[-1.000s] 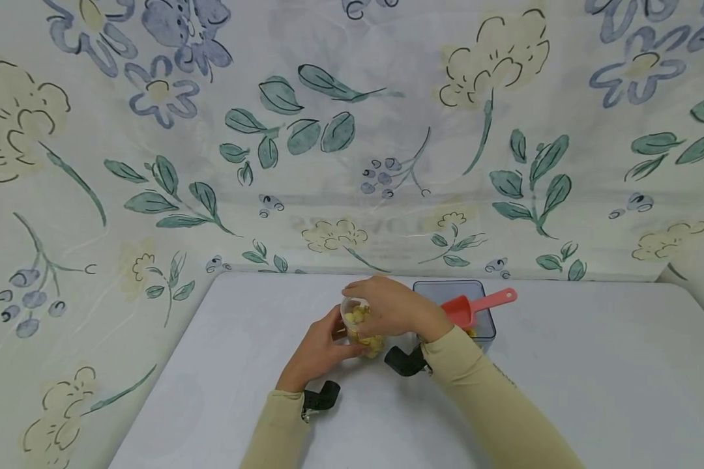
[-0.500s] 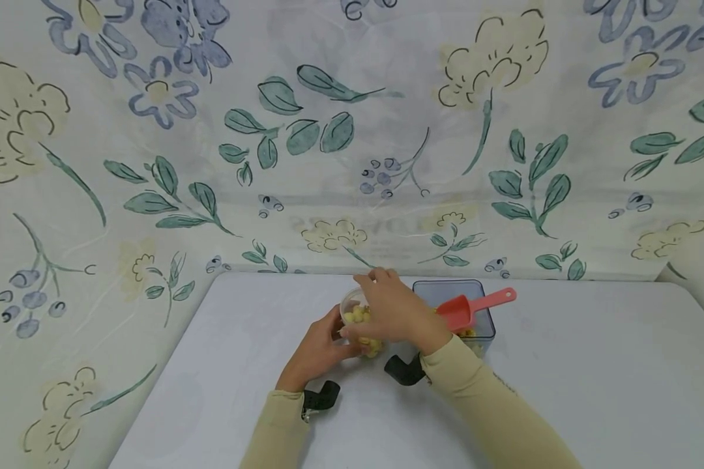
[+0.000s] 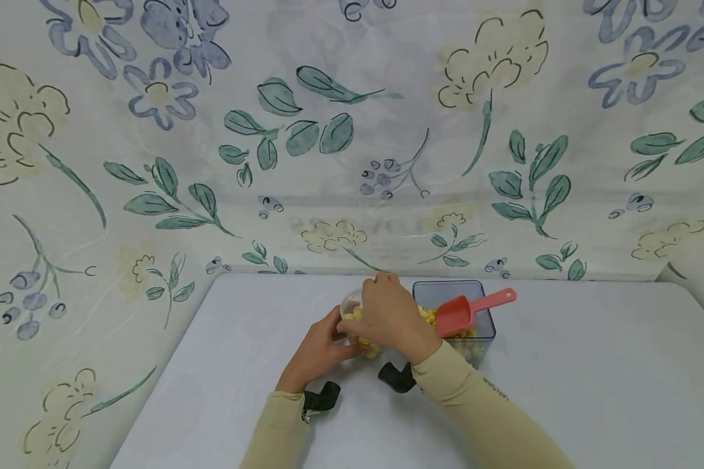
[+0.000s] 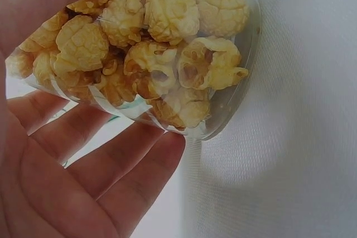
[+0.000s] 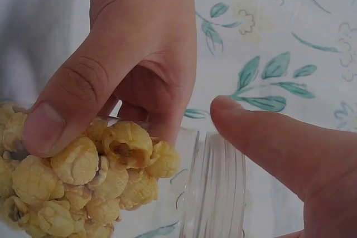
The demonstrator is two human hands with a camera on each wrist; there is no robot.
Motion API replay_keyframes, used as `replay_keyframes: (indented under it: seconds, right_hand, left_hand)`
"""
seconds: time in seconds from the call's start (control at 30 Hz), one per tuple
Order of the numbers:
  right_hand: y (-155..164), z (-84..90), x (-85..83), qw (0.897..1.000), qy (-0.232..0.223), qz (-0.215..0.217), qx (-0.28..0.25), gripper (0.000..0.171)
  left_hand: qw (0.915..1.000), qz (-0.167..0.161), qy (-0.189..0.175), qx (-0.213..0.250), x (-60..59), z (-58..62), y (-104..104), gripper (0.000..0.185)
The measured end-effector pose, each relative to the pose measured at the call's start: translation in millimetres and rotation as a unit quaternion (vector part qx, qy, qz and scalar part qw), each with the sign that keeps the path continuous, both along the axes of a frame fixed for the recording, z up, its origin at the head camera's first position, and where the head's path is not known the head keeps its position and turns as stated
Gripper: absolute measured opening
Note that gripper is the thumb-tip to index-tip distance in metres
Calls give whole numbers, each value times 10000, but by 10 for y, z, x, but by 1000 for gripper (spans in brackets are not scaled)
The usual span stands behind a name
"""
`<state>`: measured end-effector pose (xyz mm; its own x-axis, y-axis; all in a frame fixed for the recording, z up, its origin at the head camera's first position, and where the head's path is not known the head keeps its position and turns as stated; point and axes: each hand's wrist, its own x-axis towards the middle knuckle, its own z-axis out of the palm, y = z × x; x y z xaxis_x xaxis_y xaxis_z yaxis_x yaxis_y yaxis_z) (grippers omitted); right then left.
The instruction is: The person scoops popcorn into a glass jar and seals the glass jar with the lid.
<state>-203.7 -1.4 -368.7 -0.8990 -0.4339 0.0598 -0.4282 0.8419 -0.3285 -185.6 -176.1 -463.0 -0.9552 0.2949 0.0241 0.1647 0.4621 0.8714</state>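
Note:
A clear plastic jar (image 3: 349, 303) of pale yellow popcorn (image 4: 173, 12) stands near the middle of the white table, fully in neither hand's shadow. My left hand (image 3: 319, 353) grips its side, thumb in front and fingers behind. Over the jar's mouth lies my right hand (image 3: 394, 316), thumb toward the near left and fingers on the far side. In the right wrist view that thumb (image 5: 268, 143) meets a ridged clear ring (image 5: 226, 193) at the mouth. Whether this ring is the neck or a lid, I cannot tell. The right fingers are mostly hidden.
Right of the jar stands a clear bluish bin (image 3: 446, 293) holding more popcorn. A pink scoop (image 3: 456, 317) rests in it, handle pointing right over the rim. Behind the table hangs a flower-print cloth (image 3: 387, 150).
My right hand has turned clockwise over the jar's mouth: its thumb moved left, its fingers right. More of the bin and scoop shows. The left hand and jar stay put.

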Motion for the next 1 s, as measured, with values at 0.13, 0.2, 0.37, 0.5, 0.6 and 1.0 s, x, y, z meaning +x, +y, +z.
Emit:
replay_keyframes:
  seconds: [0.13,0.2,0.37,0.5,0.6,1.0]
  right_hand:
    - [-4,15,-3,10000,24,14,-19,65]
    - [-1,24,-8,10000,5,67,-62,61]
    - [4,31,-32,9996,28,248,-153,57]
    - [14,41,-52,9989,12,400,-231,56]
    - [36,51,-68,9980,-57,536,-327,55]
    - [140,68,-168,9906,-595,1087,-578,67]
  left_hand:
    - [10000,-13,-31,37,-8,0,5,70]
    - [10000,3,-37,28,-8,-1,2,70]
    - [9998,72,-192,58,0,-9,-9,70]
    - [9995,125,-287,103,4,-14,-12,70]
    - [9994,113,-288,152,6,-11,-12,70]
    - [9997,-38,-147,168,-13,-13,-9,69]
